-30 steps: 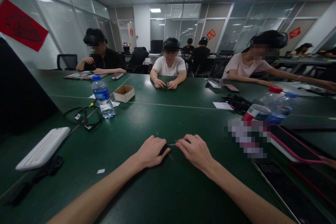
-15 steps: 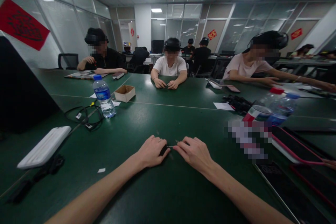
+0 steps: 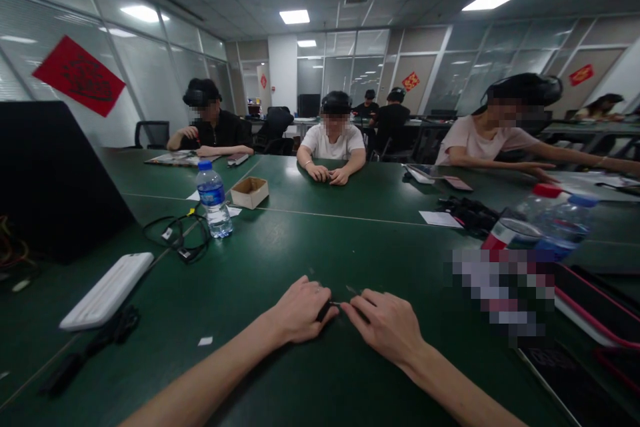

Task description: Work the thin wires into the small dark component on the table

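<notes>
Green table (image 3: 280, 380) all round, with your hands right at the middle of the dial, backs up, forearms coming in from about 7 and 5 o'clock. Your left hand (image 3: 306, 312) is curled around a small black piece (image 3: 324, 311), properly gripping it, with part of it tucked behind your fingers. A thin rod (image 3: 337, 303) pokes out of it toward 3 o'clock and bridges the gap over to your right hand (image 3: 389, 327). That one has its fingers bent, thumb and index right by the rod's end, but tbh it's too tiny to tell if you're actually pinching it. There's also a thin sliver (image 3: 353, 290) showing past that index finger, can't make out what it is. Around you: white scrap (image 3: 205, 341) at 8, white case (image 3: 107, 291) at 9, cable (image 3: 187, 253) and water bottle (image 3: 214, 200) at 10, open box (image 3: 247, 195) at 11. Two more bottles (image 3: 565, 230) stand together at 2, phone (image 3: 565, 377) at 4. Straight up at 12 a person (image 3: 333, 141) in a white tee sits across from you, forearms on the table
</notes>
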Available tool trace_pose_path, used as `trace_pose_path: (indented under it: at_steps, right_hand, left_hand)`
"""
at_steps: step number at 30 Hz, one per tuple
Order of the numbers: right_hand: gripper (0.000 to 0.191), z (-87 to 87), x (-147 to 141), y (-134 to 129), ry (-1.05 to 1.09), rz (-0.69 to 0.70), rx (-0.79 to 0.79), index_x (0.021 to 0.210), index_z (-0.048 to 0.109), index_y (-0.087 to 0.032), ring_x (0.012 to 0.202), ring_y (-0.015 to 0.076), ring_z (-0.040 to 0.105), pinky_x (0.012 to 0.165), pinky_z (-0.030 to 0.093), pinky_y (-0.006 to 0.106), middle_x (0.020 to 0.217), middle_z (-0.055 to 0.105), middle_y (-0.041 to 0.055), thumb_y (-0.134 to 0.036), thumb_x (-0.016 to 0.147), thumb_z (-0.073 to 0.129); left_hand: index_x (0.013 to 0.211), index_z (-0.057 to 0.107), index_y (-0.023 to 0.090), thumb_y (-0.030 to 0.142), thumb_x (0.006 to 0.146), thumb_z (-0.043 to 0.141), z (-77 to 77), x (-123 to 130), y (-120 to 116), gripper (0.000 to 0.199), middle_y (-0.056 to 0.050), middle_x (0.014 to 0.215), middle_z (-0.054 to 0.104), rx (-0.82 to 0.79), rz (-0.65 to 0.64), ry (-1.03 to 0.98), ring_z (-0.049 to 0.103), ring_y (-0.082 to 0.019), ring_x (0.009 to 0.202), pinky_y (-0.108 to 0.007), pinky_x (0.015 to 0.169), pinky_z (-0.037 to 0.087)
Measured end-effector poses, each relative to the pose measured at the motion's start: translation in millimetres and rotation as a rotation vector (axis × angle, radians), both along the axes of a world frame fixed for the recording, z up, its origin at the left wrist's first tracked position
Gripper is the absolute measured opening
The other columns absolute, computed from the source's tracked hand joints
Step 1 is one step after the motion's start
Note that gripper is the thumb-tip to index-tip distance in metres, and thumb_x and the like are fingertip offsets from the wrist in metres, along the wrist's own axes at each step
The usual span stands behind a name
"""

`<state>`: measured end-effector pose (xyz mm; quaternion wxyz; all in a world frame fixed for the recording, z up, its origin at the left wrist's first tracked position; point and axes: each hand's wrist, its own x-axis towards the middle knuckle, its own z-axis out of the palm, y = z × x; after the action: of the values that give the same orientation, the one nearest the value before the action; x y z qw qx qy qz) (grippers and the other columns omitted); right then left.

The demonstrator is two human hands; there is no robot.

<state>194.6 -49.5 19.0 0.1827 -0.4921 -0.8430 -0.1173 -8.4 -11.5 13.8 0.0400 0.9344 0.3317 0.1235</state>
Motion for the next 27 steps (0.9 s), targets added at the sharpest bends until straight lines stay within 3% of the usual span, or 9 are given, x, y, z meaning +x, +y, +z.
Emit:
trace_pose_path:
  at_steps: [7,13,21,27]
  right_hand:
    - [0.036,-0.3,2.7,-0.5,0.053,0.061,0.058,0.07,0.063,-0.018,0.055,0.0089,0.047,0.054,0.026,0.023,0.064,0.058,0.0015,-0.038,0.09,0.041]
    - [0.035,-3.4,-13.8,-8.2,0.094,0.457,0.04,0.067,0.062,-0.019,0.055,0.0095,0.045,0.054,0.028,0.024,0.062,0.057,0.0006,-0.04,0.088,0.043]
    - [0.035,2.7,17.3,7.6,0.109,0.082,0.017,0.076,0.064,-0.017,0.057,0.0085,0.048,0.054,0.029,0.022,0.069,0.06,0.002,-0.038,0.091,0.041]
    - [0.036,0.6,14.4,7.5,0.015,0.05,-0.034,0.077,0.064,-0.018,0.057,0.0079,0.049,0.054,0.029,0.021,0.07,0.06,0.0012,-0.039,0.092,0.039]
  left_hand:
    - [0.082,0.049,0.018,0.04,0.091,0.039,7.5,-1.3,-2.2,0.025,-0.005,0.078,0.061,-0.013,-0.103,0.029,0.059,-0.019,0.077,-0.033,0.074,0.038]
    - [0.081,0.048,0.018,0.038,0.089,0.04,4.8,2.3,2.8,0.023,-0.005,0.075,0.062,0.007,-0.071,0.077,0.06,-0.02,0.072,-0.034,0.07,0.039]
    - [0.083,0.048,0.018,0.04,0.092,0.036,1.4,-2.2,0.8,0.027,-0.003,0.078,0.061,-0.04,-0.029,-0.042,0.058,-0.018,0.071,-0.033,0.072,0.041]
    - [0.084,0.05,0.019,0.041,0.093,0.035,-0.6,-2.5,-0.2,0.028,-0.003,0.079,0.061,-0.065,-0.021,-0.08,0.057,-0.018,0.07,-0.033,0.072,0.04]
